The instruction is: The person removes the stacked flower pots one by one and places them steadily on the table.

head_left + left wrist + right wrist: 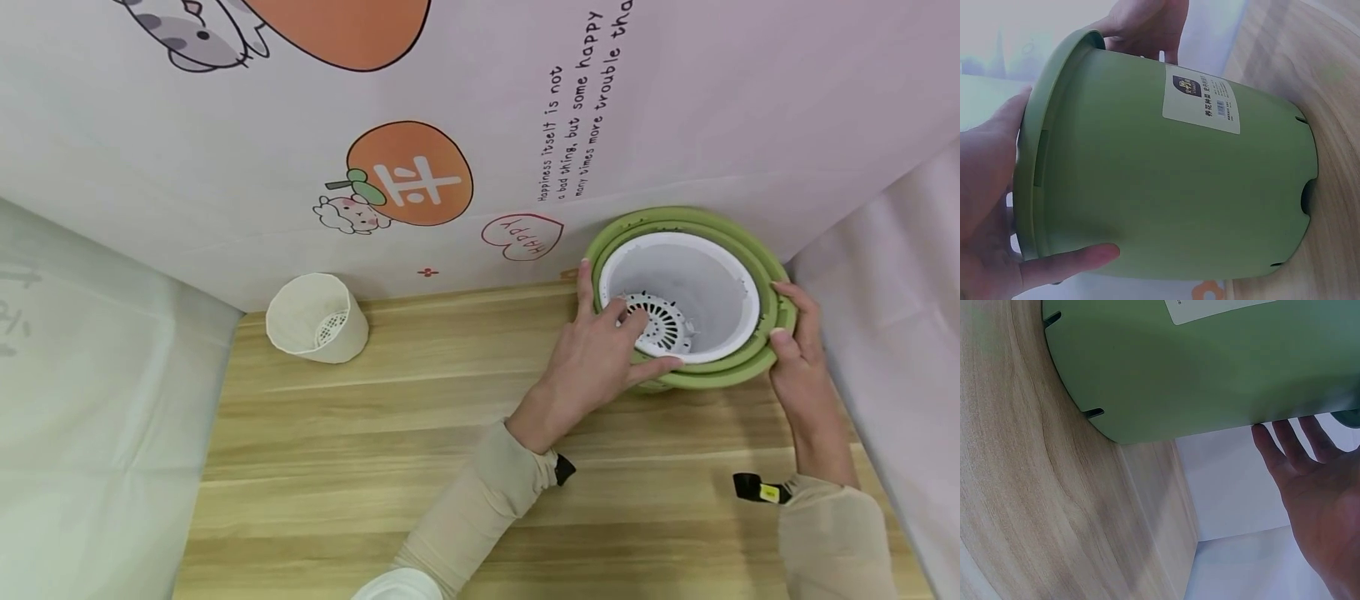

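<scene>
A tall green flower pot (697, 215) stands on the table by the back wall, with further green rims nested inside it. Innermost sits a white pot (712, 292) with a slotted bottom. My left hand (588, 362) grips the near left side of the stack; some fingers reach inside the white pot, while one digit lies along the outer wall of the green pot (1135, 175) in the left wrist view. From the right, my right hand (806, 367) holds the green rim, and several of its fingertips (1261, 434) touch the underside in the right wrist view.
A smaller white pot (354, 329) with holes in its bottom stands at the table's back left. The wooden table (450, 400) meets a printed cloth wall (465, 50) behind and pale cloth on both sides. The green pot bears a white label (1204, 100).
</scene>
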Tool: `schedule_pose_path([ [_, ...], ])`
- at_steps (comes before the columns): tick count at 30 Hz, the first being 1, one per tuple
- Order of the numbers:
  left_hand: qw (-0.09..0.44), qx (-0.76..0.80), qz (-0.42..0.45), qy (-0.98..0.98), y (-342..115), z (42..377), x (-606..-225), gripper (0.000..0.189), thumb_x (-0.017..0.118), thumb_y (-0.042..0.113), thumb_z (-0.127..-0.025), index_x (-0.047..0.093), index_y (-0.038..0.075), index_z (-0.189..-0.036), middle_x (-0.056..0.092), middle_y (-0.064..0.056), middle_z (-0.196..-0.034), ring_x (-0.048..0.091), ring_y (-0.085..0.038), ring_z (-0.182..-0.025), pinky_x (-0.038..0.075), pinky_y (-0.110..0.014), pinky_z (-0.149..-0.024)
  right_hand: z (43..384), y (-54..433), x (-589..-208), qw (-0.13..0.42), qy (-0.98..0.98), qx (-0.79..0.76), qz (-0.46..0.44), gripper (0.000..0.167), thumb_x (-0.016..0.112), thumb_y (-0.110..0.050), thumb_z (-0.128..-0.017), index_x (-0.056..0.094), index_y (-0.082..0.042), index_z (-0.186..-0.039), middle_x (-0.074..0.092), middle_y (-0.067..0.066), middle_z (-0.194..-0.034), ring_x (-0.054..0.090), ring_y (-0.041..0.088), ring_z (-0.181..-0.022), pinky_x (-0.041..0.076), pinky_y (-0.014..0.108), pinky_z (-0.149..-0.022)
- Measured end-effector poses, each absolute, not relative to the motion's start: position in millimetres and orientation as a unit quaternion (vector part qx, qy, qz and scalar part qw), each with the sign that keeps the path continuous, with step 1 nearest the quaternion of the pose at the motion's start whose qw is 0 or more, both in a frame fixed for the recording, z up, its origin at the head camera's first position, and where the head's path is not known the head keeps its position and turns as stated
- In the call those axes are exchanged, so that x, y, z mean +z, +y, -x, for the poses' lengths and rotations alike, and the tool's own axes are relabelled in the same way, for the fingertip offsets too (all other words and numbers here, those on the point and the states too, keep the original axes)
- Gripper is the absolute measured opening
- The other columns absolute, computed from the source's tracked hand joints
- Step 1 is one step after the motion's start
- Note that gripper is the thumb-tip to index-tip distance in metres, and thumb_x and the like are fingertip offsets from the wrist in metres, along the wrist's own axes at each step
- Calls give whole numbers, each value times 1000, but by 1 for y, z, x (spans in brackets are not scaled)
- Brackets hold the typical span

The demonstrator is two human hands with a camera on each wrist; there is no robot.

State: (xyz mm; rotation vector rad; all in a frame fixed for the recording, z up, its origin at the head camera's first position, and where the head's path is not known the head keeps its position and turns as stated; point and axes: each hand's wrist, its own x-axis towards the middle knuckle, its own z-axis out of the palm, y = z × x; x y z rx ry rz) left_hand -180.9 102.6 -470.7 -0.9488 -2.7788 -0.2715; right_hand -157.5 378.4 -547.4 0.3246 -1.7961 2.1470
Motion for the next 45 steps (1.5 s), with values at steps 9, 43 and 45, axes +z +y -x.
schedule_pose_path([
  [9, 112, -66, 343, -930, 103, 186, -472, 58, 41, 76, -91, 73, 27, -90, 65, 6, -102, 17, -54, -144, 23, -50, -119, 157, 377, -543, 161, -637, 747, -101, 52, 55, -17, -102, 35, -1, -147, 32, 17, -147, 36, 28, -131, 36, 18, -105],
  [43, 94, -98, 348, -928, 102, 189, -466, 60, 49, 78, -85, 72, 23, -93, 63, 3, -106, 46, -32, -134, 23, -61, -117, 156, 376, -546, 168, -632, 751, -93, 51, 54, -14, -102, 36, 0, -147, 36, 16, -144, 36, 27, -130, 35, 18, -105],
  [45, 91, -97, 340, -931, 102, 188, -466, 60, 49, 79, -84, 73, 26, -96, 63, 3, -114, 29, -41, -144, 23, -69, -113, 157, 376, -546, 168, -630, 752, -97, 51, 54, -15, -102, 36, 0, -147, 36, 17, -144, 37, 27, -129, 35, 19, -105],
])
